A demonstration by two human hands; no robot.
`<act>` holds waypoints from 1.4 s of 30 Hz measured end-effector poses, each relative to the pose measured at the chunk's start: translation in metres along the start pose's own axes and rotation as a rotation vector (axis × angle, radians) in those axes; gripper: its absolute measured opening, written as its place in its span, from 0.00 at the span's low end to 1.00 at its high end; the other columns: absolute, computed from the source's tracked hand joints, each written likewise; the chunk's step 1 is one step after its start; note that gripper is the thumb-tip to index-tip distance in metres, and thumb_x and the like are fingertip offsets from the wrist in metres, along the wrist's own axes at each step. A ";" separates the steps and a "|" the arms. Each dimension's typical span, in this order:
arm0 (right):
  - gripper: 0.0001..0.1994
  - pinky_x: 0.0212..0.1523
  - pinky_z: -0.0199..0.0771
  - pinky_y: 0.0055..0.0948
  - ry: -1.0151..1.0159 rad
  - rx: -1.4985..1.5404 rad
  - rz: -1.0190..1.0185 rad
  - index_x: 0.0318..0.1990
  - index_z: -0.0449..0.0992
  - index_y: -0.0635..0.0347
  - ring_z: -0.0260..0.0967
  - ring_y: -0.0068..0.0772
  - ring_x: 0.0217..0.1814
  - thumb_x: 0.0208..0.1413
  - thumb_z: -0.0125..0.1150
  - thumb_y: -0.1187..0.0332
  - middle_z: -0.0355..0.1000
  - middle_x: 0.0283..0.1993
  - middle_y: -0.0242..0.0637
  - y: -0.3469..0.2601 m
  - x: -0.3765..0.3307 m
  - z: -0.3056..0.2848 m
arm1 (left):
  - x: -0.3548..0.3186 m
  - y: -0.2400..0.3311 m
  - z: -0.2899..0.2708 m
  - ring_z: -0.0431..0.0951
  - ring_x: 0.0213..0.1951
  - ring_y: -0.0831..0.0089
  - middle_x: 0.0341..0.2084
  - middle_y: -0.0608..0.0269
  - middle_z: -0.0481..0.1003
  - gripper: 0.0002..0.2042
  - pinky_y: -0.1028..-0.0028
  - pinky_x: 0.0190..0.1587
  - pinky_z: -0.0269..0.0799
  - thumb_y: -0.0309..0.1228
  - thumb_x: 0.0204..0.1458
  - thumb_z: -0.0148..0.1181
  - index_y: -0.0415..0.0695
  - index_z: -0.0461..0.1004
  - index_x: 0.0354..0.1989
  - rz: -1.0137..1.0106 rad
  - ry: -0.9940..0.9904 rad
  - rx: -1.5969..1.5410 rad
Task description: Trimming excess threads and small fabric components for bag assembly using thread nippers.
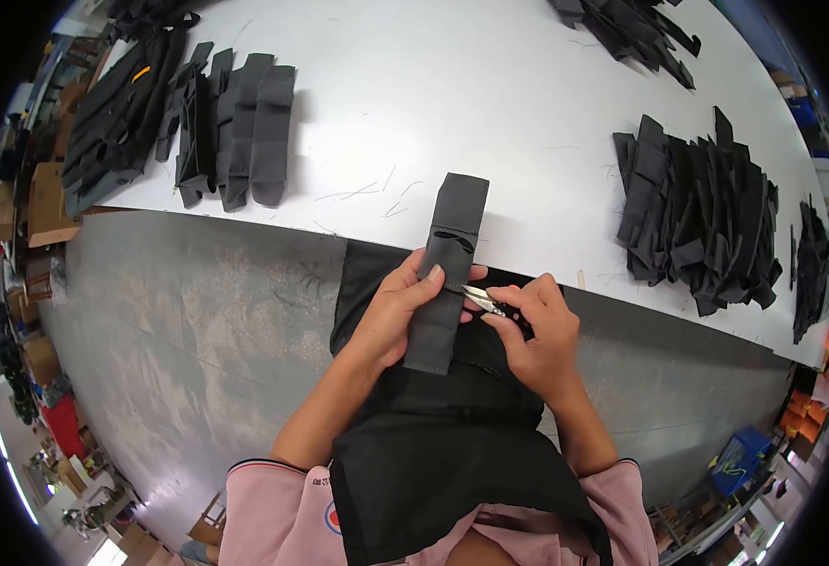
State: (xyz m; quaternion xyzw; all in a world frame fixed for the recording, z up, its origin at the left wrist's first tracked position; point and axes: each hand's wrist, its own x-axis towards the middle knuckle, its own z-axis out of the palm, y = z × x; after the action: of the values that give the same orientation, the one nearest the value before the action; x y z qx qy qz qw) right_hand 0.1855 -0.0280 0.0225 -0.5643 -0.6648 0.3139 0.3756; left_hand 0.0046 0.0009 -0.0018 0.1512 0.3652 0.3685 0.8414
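My left hand grips a long dark grey fabric strip, thumb pressed across its face, fingers wrapped behind. The strip's top end rests on the edge of the white desk; its lower end hangs over my black apron. My right hand pinches small metal snips, their tips touching the strip's right edge. Stacks of similar fabric pieces lie on the desk to the right, more pieces to the left.
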 end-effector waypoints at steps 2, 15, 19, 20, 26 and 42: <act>0.14 0.26 0.65 0.27 -0.027 -0.154 -0.061 0.37 0.77 0.59 0.63 0.30 0.23 0.39 0.68 0.77 0.63 0.25 0.35 0.000 0.001 0.001 | 0.000 0.000 0.001 0.77 0.39 0.69 0.48 0.50 0.72 0.16 0.72 0.42 0.76 0.33 0.61 0.46 0.38 0.60 0.54 0.001 0.007 -0.012; 0.12 0.23 0.63 0.25 0.025 -0.214 -0.204 0.35 0.77 0.61 0.62 0.31 0.23 0.39 0.67 0.78 0.62 0.25 0.35 -0.001 0.003 0.002 | 0.000 0.000 -0.001 0.77 0.38 0.69 0.48 0.48 0.71 0.16 0.73 0.41 0.76 0.30 0.61 0.45 0.37 0.59 0.54 0.025 0.032 -0.013; 0.12 0.25 0.68 0.26 0.095 -0.102 -0.028 0.36 0.76 0.60 0.63 0.33 0.22 0.40 0.67 0.76 0.62 0.26 0.36 -0.001 0.007 -0.006 | -0.003 0.002 0.002 0.78 0.37 0.69 0.48 0.47 0.71 0.15 0.74 0.39 0.75 0.31 0.61 0.45 0.37 0.59 0.53 0.074 0.027 0.117; 0.12 0.25 0.67 0.27 0.180 -0.124 -0.019 0.36 0.76 0.61 0.63 0.33 0.22 0.41 0.66 0.77 0.62 0.27 0.36 -0.001 0.009 -0.007 | -0.004 0.003 0.001 0.78 0.36 0.69 0.48 0.47 0.71 0.16 0.74 0.38 0.75 0.30 0.61 0.45 0.37 0.58 0.54 0.077 0.023 0.125; 0.12 0.21 0.64 0.27 0.154 -0.215 -0.062 0.36 0.75 0.61 0.64 0.33 0.22 0.40 0.67 0.76 0.61 0.28 0.36 0.007 0.023 0.002 | -0.007 0.002 0.007 0.78 0.37 0.68 0.49 0.46 0.71 0.18 0.74 0.38 0.76 0.31 0.61 0.46 0.38 0.56 0.57 0.081 -0.019 0.102; 0.11 0.19 0.63 0.27 0.183 -0.110 -0.053 0.36 0.75 0.61 0.64 0.32 0.21 0.41 0.66 0.76 0.62 0.27 0.35 0.006 0.027 0.008 | -0.008 -0.001 0.009 0.78 0.38 0.67 0.48 0.47 0.71 0.19 0.74 0.38 0.75 0.30 0.60 0.46 0.40 0.55 0.58 0.092 -0.002 0.113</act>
State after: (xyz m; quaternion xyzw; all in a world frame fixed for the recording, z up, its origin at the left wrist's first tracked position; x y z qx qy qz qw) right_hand 0.1800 -0.0001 0.0172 -0.5928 -0.6586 0.2140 0.4112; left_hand 0.0082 -0.0048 0.0082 0.2154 0.3772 0.3853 0.8142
